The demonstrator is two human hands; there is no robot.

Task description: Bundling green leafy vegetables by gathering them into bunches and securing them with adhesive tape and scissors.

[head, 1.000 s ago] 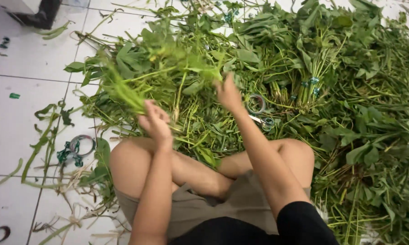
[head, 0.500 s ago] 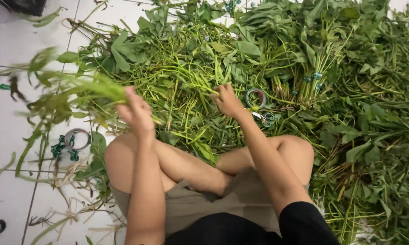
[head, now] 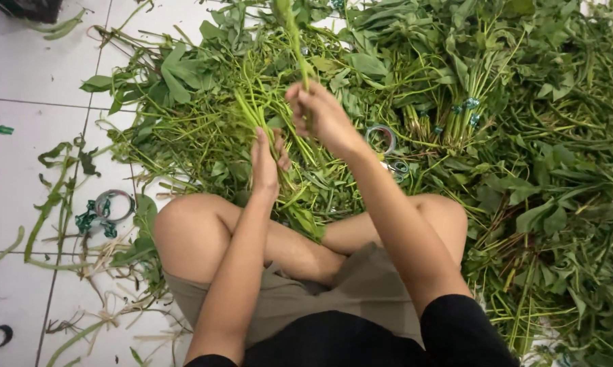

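one head-worn view looks steeply down, close over the lap and greens [head: 456,136].

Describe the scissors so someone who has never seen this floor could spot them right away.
Start at the big heap of green stems covering the tiled floor, then look just beyond the right hand. The scissors lie there beside a roll of tape, their pale looped handles the only metal thing among the leaves.

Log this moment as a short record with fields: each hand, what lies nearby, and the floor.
left hand: closed on a few green stems over the pile
right hand: pinching one upright stem
pile: leafy greens spread ahead and to the right
nearby: tape roll and scissors beside the right wrist
floor: white tiles, second tape roll at left
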